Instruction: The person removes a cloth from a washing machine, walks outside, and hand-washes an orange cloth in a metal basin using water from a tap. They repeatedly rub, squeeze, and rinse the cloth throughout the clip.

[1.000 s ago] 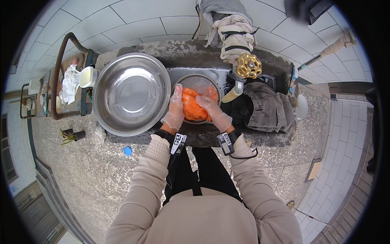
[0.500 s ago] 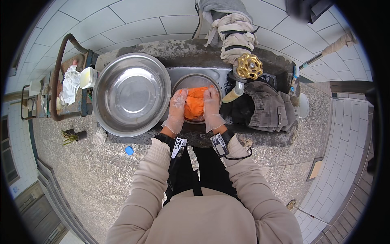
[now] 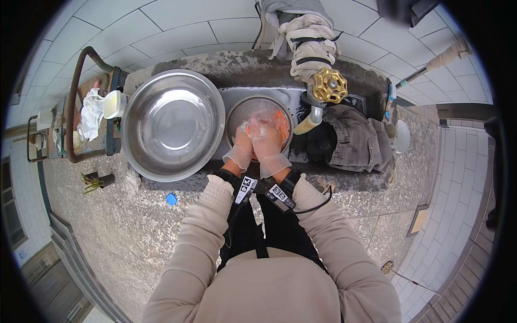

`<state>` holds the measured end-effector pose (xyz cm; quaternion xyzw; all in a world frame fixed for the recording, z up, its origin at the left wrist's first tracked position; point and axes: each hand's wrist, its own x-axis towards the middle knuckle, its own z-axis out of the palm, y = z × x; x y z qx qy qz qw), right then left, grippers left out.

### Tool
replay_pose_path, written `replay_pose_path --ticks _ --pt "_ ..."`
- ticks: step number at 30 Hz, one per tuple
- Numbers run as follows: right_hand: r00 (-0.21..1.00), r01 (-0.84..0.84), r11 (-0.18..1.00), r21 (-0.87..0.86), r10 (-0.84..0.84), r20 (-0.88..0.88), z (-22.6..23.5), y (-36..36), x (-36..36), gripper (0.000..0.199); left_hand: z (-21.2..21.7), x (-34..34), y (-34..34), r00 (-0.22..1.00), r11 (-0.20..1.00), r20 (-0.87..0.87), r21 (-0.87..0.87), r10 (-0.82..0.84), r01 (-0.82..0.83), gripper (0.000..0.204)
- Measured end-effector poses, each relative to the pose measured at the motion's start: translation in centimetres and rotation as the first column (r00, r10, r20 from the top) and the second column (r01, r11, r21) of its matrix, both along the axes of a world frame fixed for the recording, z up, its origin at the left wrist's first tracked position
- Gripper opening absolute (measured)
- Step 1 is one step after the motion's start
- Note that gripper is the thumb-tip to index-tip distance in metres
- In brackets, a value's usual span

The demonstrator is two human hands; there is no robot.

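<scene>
Though tiny, b/w labels (image 3: pixel 245 187) nr. hands (image 3: pixel 241 145) (image 3: pixel 267 143)

Reference: small basin (image 3: pixel 233 114). Inside it, orange cloth (image 3: pixel 282 124) mostly hidden by left hand (image 3: pixel 242 141) and right hand (image 3: pixel 267 140); only its right side shows. Fingertips blurred, grip unreadable. Basin's near rim blocked by the hands. Right of basin: dark bundle (image 3: pixel 315 148), runs under grey trousers (image 3: pixel 358 142), shape unclear. Above-right: cloth wrapping (image 3: pixel 312 51) covers whatever's inside; grey cloth (image 3: pixel 299 6) cut by top edge. Far upper right: dark object (image 3: pixel 406 13), blurred, cut off. Far left: small items (image 3: pixel 79 139) on cart (image 3: pixel 69 118), too small to ID.
</scene>
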<state>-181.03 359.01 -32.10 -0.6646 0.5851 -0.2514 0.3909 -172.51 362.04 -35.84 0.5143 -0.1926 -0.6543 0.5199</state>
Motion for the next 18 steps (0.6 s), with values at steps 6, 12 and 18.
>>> replay_pose_path --ticks 6,12,18 --pt "0.606 0.170 0.786 0.594 -0.559 0.566 -0.8 -1.7 -1.7 0.032 4.0 -1.0 -0.2 0.974 0.974 -0.062 -0.042 0.219 -0.222 0.036" --pt "0.611 -0.219 0.830 0.513 -0.293 0.735 -1.2 -1.0 -4.0 0.045 5.3 0.5 -0.3 0.974 0.983 0.155 -0.111 0.163 -0.147 0.042" --pt "0.644 0.189 0.864 0.467 -0.468 0.605 -6.5 -1.5 -3.0 0.041 4.0 0.1 0.5 0.860 0.974 0.487 -0.223 0.151 -0.045 0.032"
